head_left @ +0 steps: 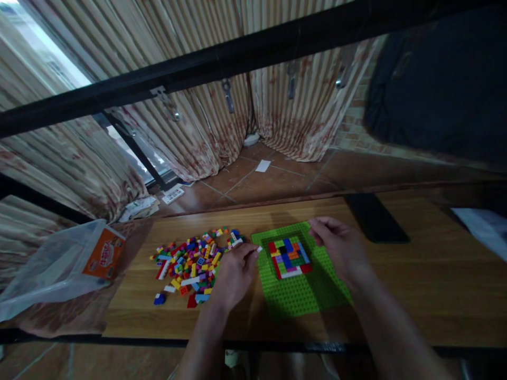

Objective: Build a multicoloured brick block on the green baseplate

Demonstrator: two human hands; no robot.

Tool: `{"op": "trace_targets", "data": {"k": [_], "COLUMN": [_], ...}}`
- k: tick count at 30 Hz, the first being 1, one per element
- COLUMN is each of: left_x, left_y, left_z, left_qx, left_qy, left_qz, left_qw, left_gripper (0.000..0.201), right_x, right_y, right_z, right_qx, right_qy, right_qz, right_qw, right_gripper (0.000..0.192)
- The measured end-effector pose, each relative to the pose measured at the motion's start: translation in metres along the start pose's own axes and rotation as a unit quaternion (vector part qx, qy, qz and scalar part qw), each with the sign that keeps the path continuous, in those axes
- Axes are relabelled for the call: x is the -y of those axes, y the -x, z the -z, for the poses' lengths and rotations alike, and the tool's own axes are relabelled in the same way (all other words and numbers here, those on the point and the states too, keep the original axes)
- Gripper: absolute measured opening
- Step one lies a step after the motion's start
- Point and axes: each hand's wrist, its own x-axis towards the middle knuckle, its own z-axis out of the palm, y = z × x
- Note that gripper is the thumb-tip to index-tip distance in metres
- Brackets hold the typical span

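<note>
A clear plastic bag with an orange label lay at the counter's left end, mouth toward the loose pile of coloured bricks, which was spread flat so single pieces could be picked. The left hand pinched a small white brick at the green baseplate's edge. The brick mosaic sat in the plate's far half. The right hand rested curled on the plate's far right edge, apparently steadying it, gripping nothing visible. A dark phone lay beyond.

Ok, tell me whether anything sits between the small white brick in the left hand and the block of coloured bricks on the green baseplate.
Nothing visible does. The left hand holds the small white brick at the green studded baseplate's left edge, with only bare studs before the block of coloured bricks.
</note>
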Motion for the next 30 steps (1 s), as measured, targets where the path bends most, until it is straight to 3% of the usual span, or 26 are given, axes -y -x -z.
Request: {"op": "trace_targets", "data": {"k": [5,12,22,30], "left_x": [-0.017,-0.021,-0.031,-0.035], "left_y": [0.004,0.004,0.003,-0.001], "left_z": [-0.031,-0.056,-0.064,-0.065], "left_qx": [-0.019,-0.071,-0.068,-0.04], "left_qy": [0.02,-0.097,-0.168,-0.151], "left_qz": [0.019,0.027,0.033,0.057], "left_qw": [0.999,0.992,0.983,0.986], "left_gripper": [0.021,0.019,0.015,0.011], "right_x": [0.005,0.004,0.003,0.003], "right_y": [0.004,0.004,0.004,0.004], "right_z": [-0.002,-0.001,-0.001,0.0], "right_qx": [0.01,0.027,0.026,0.033], "right_qy": [0.035,0.058,0.059,0.065], "right_qz": [0.004,0.018,0.017,0.016], "right_qw": [0.999,0.998,0.998,0.997], "right_gripper": [0.031,0.032,0.031,0.031]}}
